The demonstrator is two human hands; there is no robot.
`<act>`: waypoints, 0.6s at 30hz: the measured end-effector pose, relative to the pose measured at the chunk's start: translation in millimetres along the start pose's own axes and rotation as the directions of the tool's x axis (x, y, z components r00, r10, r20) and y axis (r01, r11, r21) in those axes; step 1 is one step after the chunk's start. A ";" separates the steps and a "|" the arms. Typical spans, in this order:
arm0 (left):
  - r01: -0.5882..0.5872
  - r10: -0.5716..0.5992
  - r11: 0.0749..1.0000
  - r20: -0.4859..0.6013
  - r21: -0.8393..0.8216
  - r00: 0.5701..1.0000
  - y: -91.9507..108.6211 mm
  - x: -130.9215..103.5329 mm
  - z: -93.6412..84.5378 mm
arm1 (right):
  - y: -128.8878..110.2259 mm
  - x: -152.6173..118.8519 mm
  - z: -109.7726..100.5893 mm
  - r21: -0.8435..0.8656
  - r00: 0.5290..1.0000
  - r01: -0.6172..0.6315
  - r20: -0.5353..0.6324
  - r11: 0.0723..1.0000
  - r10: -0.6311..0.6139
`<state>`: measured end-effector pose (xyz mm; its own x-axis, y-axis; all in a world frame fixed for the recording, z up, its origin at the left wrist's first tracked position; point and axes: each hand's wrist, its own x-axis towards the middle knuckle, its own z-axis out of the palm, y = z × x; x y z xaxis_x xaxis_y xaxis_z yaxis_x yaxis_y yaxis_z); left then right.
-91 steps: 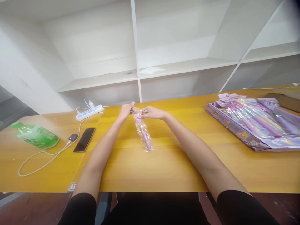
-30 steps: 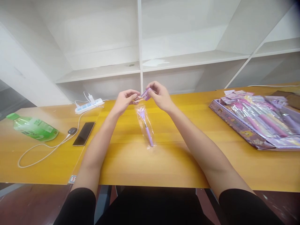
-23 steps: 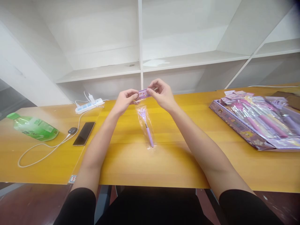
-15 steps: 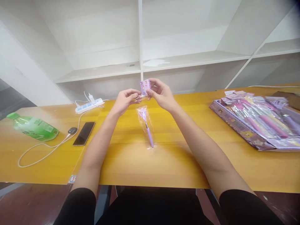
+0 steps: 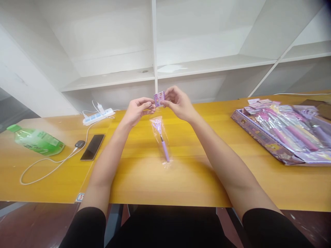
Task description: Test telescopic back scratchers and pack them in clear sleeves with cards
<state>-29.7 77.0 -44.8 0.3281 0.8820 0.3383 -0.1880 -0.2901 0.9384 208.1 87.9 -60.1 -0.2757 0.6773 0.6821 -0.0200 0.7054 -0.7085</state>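
A small purple printed card is held up above the far part of the table. My right hand pinches its right side between thumb and fingers. At its left edge, the fingers of my left hand are closed, touching the card; a glint like clear plastic shows below the fingertips. Below both hands, a clear plastic bag lies flat on the table. Inside it is a slim tool with a purple handle and a metal neck; glare blurs its head. I cannot tell whether bag and card are joined.
On the right stands a purple display box with several bagged pink and purple-handled items. To the left lie a green bottle, a phone, a white cable and a power strip. White shelving rises behind the table.
The card has dropped slightly and turned a little between my hands. The bagged tool and the other things on the table have stayed in place.
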 end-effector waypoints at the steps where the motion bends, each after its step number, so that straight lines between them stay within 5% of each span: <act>1: 0.000 0.000 1.000 -0.001 0.001 1.000 0.3 0.1 0.3 | -0.9 -0.7 -0.4 -0.034 1.000 0.002 0.009 0.999 -0.001; 18: 0.038 -0.034 0.995 -0.040 0.093 0.999 1.5 -0.7 -1.6 | -20.3 -2.8 -7.3 -0.472 0.950 0.307 0.206 0.826 -0.235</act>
<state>-31.7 76.5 -43.8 0.2967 0.9056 0.3030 -0.0887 -0.2898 0.9530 216.4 73.2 -46.3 -0.4550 0.4342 0.7775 0.3523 0.8896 -0.2906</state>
